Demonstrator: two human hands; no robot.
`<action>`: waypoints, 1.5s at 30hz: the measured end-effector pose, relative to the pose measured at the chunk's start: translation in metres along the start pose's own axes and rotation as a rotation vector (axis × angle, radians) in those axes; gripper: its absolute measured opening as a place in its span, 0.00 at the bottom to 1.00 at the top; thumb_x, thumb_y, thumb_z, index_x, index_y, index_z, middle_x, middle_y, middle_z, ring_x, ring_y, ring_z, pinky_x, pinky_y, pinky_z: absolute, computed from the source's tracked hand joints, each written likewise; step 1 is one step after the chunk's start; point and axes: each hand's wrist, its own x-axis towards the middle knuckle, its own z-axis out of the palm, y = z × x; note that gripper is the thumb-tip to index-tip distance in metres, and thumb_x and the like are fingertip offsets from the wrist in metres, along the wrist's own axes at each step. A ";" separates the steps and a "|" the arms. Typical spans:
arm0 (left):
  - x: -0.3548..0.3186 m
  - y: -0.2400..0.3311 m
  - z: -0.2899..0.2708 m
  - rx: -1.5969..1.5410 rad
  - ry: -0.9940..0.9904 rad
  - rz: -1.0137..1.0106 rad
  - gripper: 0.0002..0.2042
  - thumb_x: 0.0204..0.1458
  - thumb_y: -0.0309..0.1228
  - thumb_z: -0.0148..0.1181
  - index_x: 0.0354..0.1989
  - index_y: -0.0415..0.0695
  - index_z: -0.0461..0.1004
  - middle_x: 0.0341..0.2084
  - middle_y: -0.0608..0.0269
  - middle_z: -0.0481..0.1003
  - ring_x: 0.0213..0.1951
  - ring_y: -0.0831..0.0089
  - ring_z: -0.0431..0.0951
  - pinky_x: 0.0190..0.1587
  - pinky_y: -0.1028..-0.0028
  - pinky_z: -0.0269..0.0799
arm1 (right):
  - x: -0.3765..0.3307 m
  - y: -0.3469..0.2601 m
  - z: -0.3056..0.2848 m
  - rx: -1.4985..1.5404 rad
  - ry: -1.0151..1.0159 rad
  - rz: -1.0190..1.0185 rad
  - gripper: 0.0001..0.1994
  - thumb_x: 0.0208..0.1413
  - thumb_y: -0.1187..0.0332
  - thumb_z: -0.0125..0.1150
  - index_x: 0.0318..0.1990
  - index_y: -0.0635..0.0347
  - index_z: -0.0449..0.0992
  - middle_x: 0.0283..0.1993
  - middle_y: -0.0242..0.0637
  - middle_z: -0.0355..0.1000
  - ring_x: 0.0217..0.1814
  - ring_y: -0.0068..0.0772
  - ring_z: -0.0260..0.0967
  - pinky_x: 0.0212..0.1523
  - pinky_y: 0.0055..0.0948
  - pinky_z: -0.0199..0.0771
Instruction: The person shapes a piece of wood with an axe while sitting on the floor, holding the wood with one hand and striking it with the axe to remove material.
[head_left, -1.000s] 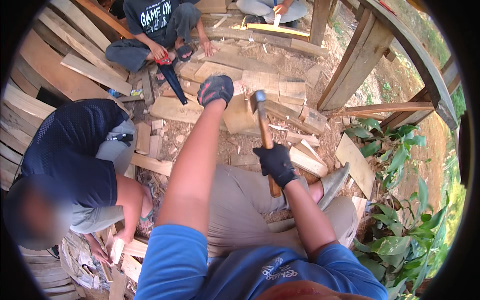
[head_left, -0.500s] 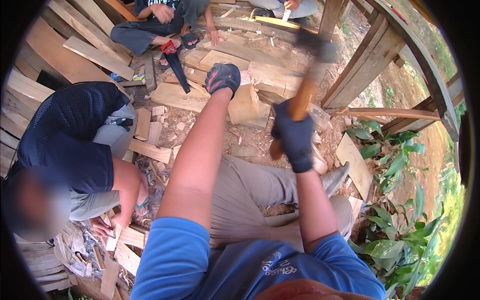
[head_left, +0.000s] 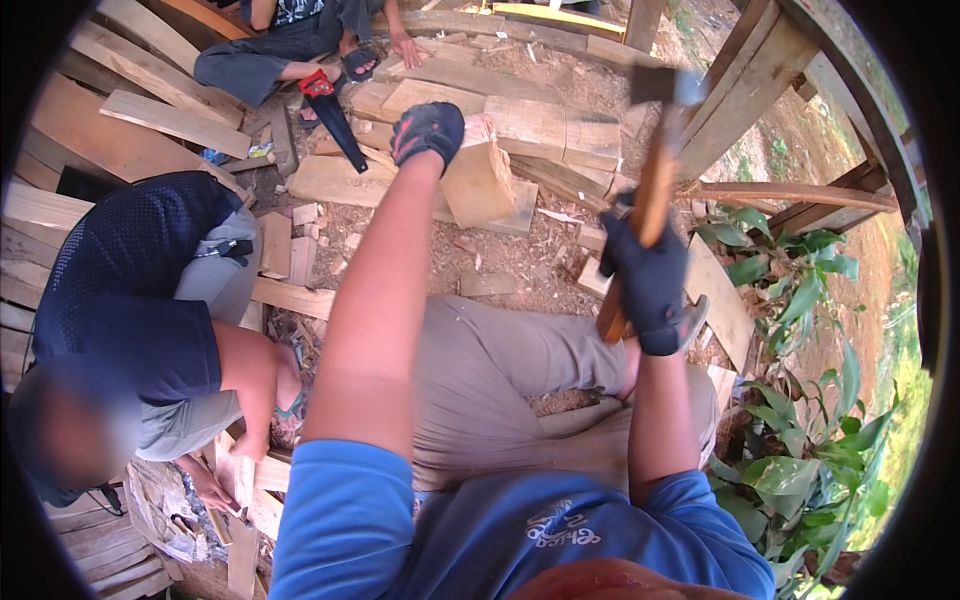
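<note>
My left hand (head_left: 428, 135), in a dark glove with red marks, is closed on the top of a pale wood block (head_left: 478, 188) that stands tilted among the boards. The block's upper edge looks freshly chopped. Off to the right, my right hand (head_left: 645, 278) in a black glove is wrapped round the wooden handle of a hatchet (head_left: 657, 185). The hatchet is raised, with its dark metal head up and away from the block. My left fingers are partly hidden behind the back of the glove.
A handsaw with a red handle (head_left: 335, 118) lies left of the block. A co-worker (head_left: 130, 270) crouches at the left, hands on a small wood piece; another person (head_left: 290, 55) sits at the back. Wood chips cover the ground. A wooden frame (head_left: 745, 90) and leafy plants (head_left: 790, 480) stand right.
My right hand and the hatchet have moved to the right. My left hand stays on the block, and the whole view has shifted slightly. The crouching co-worker's hands have moved a little.
</note>
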 end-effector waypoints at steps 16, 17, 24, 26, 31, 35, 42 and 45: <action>-0.022 0.023 -0.023 -0.074 -0.042 -0.089 0.27 0.63 0.50 0.48 0.55 0.45 0.85 0.60 0.45 0.80 0.63 0.44 0.79 0.67 0.52 0.71 | 0.014 0.088 0.098 -0.319 -0.287 0.254 0.20 0.65 0.50 0.63 0.41 0.63 0.81 0.28 0.52 0.80 0.29 0.48 0.83 0.35 0.44 0.82; -0.019 0.020 -0.017 -0.090 -0.015 -0.116 0.27 0.63 0.50 0.48 0.55 0.45 0.85 0.60 0.45 0.80 0.63 0.44 0.79 0.67 0.52 0.71 | 0.010 0.103 0.104 -0.248 -0.364 0.255 0.17 0.63 0.55 0.66 0.41 0.64 0.81 0.25 0.47 0.78 0.24 0.41 0.80 0.28 0.42 0.80; -0.028 0.026 -0.026 -0.154 0.002 -0.137 0.25 0.62 0.47 0.48 0.53 0.44 0.86 0.58 0.47 0.81 0.60 0.45 0.81 0.65 0.53 0.74 | -0.004 0.016 0.052 0.072 -0.211 0.316 0.11 0.64 0.65 0.72 0.37 0.62 0.79 0.22 0.31 0.73 0.19 0.22 0.71 0.20 0.28 0.71; -0.030 0.026 -0.026 -0.163 -0.002 -0.135 0.25 0.61 0.47 0.48 0.53 0.44 0.86 0.57 0.47 0.82 0.60 0.45 0.81 0.64 0.53 0.74 | -0.008 -0.037 0.039 0.193 -0.097 0.217 0.08 0.66 0.67 0.70 0.37 0.62 0.79 0.22 0.29 0.73 0.19 0.20 0.69 0.21 0.25 0.69; -0.032 0.028 -0.027 -0.152 -0.022 -0.100 0.25 0.61 0.46 0.47 0.51 0.43 0.86 0.57 0.46 0.82 0.60 0.45 0.81 0.63 0.52 0.74 | -0.006 -0.084 0.036 0.457 0.029 -0.272 0.04 0.67 0.74 0.66 0.38 0.62 0.79 0.22 0.29 0.72 0.22 0.19 0.68 0.25 0.26 0.68; -0.023 0.025 -0.016 -0.171 0.033 -0.123 0.26 0.60 0.46 0.47 0.51 0.42 0.86 0.56 0.46 0.82 0.60 0.44 0.81 0.63 0.52 0.74 | 0.013 0.005 0.084 0.263 0.124 -0.268 0.07 0.66 0.68 0.69 0.38 0.62 0.79 0.23 0.31 0.73 0.23 0.22 0.70 0.26 0.30 0.70; -0.034 0.034 -0.021 -0.260 0.050 -0.169 0.26 0.58 0.47 0.50 0.51 0.42 0.85 0.56 0.47 0.82 0.59 0.44 0.81 0.63 0.53 0.74 | 0.016 0.189 0.068 0.310 -0.254 0.771 0.09 0.63 0.66 0.71 0.36 0.58 0.77 0.22 0.32 0.68 0.18 0.32 0.65 0.21 0.40 0.70; -0.033 0.024 -0.017 -0.272 0.013 -0.156 0.26 0.58 0.48 0.49 0.51 0.42 0.85 0.58 0.47 0.81 0.60 0.45 0.81 0.64 0.53 0.74 | 0.008 0.138 0.028 0.281 -0.220 0.733 0.11 0.63 0.64 0.71 0.32 0.57 0.75 0.21 0.29 0.67 0.16 0.29 0.64 0.19 0.32 0.66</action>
